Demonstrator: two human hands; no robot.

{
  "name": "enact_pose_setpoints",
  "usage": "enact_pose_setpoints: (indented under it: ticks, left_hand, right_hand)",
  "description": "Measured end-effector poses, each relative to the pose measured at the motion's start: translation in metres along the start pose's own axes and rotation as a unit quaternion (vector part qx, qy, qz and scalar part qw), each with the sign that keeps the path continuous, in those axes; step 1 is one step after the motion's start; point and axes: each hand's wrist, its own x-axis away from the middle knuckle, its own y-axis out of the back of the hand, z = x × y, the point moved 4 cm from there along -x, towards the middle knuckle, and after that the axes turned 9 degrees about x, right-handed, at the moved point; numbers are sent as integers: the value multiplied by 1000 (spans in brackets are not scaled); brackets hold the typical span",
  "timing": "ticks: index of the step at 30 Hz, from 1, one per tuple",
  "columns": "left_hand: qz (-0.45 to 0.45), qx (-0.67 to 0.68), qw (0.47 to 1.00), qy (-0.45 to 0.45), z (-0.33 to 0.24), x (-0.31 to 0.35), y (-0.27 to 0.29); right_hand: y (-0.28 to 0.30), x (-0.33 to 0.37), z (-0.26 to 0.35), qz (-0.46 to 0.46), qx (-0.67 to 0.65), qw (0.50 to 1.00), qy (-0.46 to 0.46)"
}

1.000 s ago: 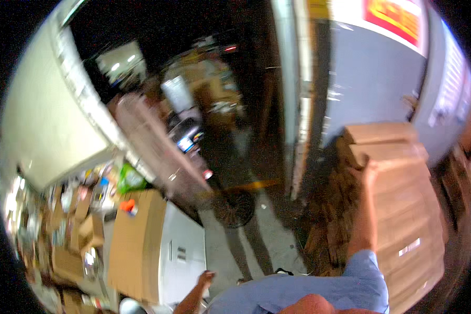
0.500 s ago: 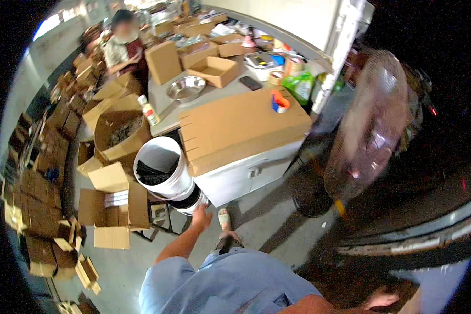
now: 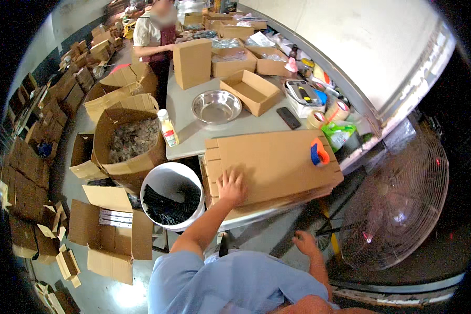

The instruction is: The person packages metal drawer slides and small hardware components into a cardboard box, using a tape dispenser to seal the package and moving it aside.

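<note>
We are resting left grip (image 3: 233, 187), spread flat, on cardboard stack (image 3: 280, 163) right of white bucket (image 3: 167, 174), no longer hanging it near bucket. Right grip (image 3: 304, 243) is hanging half-curled left of fan (image 3: 397, 204); cannot tell whether it is holding anything.

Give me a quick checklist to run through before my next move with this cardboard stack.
1. Left hand on the cardboard stack: ok, palm down, fingers spread near its left end.
2. Right hand empty: cannot tell; its fingers are partly curled.
3. Top of the stack free of loose items: not ok; an orange-and-blue tape dispenser lies near its right end.
4. Smartphone off the stack: ok, it lies on the table beyond.
5. Stainless-steel bowl off the stack: ok, also on the table.
</note>
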Motion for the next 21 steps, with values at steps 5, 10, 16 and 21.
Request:
enact_pose_setpoints:
  ticks: [5, 10, 16, 21]
  left_hand:
    - [18, -31, 998, -49, -3, -4, 5]
    - [27, -8, 999, -44, -4, -6, 10]
    - [9, 14, 1000, -22, 1, -3, 14]
    - [28, -12, 999, -23, -10, -10, 15]
  right_hand:
    - [116, -146, 6, -273, -31, 961, 34]
    - [174, -253, 10, -330, 149, 931, 43]
    - [176, -373, 26, -335, 108, 932, 87]
    - [184, -438, 121, -281, 81, 921, 258]
